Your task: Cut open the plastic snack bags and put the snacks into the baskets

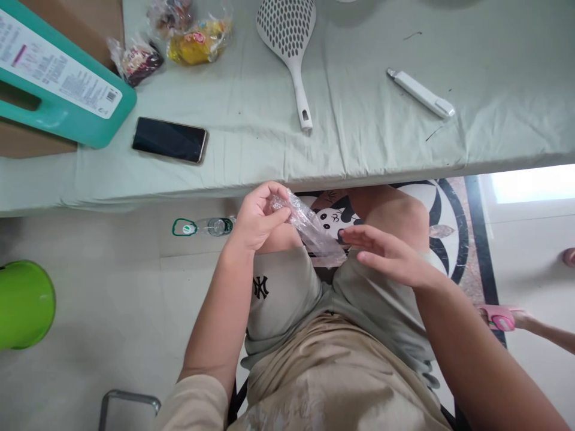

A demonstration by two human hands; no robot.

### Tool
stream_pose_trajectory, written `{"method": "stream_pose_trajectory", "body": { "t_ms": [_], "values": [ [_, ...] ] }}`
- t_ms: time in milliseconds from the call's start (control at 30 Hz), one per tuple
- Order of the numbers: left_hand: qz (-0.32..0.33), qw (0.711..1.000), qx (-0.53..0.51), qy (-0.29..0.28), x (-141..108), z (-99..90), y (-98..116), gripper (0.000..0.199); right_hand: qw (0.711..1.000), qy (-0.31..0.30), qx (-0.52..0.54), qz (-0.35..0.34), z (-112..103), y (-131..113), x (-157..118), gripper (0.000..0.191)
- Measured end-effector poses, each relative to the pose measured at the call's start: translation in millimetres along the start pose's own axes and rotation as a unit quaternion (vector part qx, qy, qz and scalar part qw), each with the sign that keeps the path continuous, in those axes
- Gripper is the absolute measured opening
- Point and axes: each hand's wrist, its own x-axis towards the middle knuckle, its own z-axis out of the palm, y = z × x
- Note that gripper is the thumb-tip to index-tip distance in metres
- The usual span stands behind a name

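My left hand (263, 216) pinches one end of a crumpled clear plastic bag (317, 236), which slants down to the right over my lap. Beside the bag's lower end is my right hand (386, 254), its fingers stretched out and nothing held in it. Whether its fingertips touch the plastic is hard to tell. On the cloth-covered table (251, 155) in front of me lie a black phone (171, 140), a grey slotted skimmer (291, 48) and a white cutter (421, 93).
Wrapped snacks (197, 45) and a big teal container (67, 114) are at the table's back left. Below are a green bin (27, 304), a plastic bottle (215, 226) and a metal bar (130, 396). Another person's foot in a pink shoe (499, 318) shows at right.
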Motion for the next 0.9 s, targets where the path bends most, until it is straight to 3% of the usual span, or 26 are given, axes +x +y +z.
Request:
{"method": "stream_pose_trajectory", "body": {
  "t_ms": [67, 133, 200, 267, 367, 533, 667, 700, 733, 800, 900],
  "values": [
    [0.009, 0.999, -0.011, -0.029, 1, 2.9, 6, 0.023, 0.998, 0.009, 0.048, -0.037, 9, 1, 10, 0.062],
    [0.016, 0.998, -0.008, -0.062, 2, 6.5, 11, 0.023, 0.995, -0.020, 0.073, -0.062, 21, 1, 22, 0.070],
    [0.025, 0.996, 0.010, -0.088, 5, 9.8, 15, 0.022, 0.993, -0.067, 0.081, -0.055, 33, 2, 32, 0.073],
    [0.036, 0.994, 0.036, -0.094, 8, 11.9, 20, 0.024, 0.990, -0.116, 0.072, -0.028, 42, 2, 37, 0.061],
    [0.055, 0.994, 0.072, -0.067, 15, 11.6, 24, 0.033, 0.986, -0.152, 0.064, -0.013, 46, 4, 32, 0.047],
    [0.033, 0.986, 0.160, -0.016, 31, 7.9, 14, 0.047, 0.978, -0.176, 0.104, -0.031, 48, -1, 14, 0.053],
    [0.011, 0.968, 0.247, 0.035, 27, 9.7, 3, 0.055, 0.982, -0.145, 0.099, -0.064, 50, -16, -1, 0.051],
    [0.019, 0.964, 0.264, 0.015, 21, 11.4, 2, 0.058, 0.983, -0.136, 0.102, -0.069, 50, -20, -5, 0.050],
    [0.033, 0.957, 0.285, -0.042, 14, 13.6, 2, 0.059, 0.983, -0.127, 0.113, -0.071, 48, -24, -9, 0.049],
    [0.083, 0.921, 0.328, -0.196, -5, 19.5, 4, 0.055, 0.980, -0.111, 0.147, -0.072, 44, -29, -17, 0.046],
    [0.105, 0.896, 0.324, -0.286, -27, 30.4, 3, 0.061, 0.971, -0.109, 0.198, -0.076, 39, -32, -25, 0.045]
  ]
}}
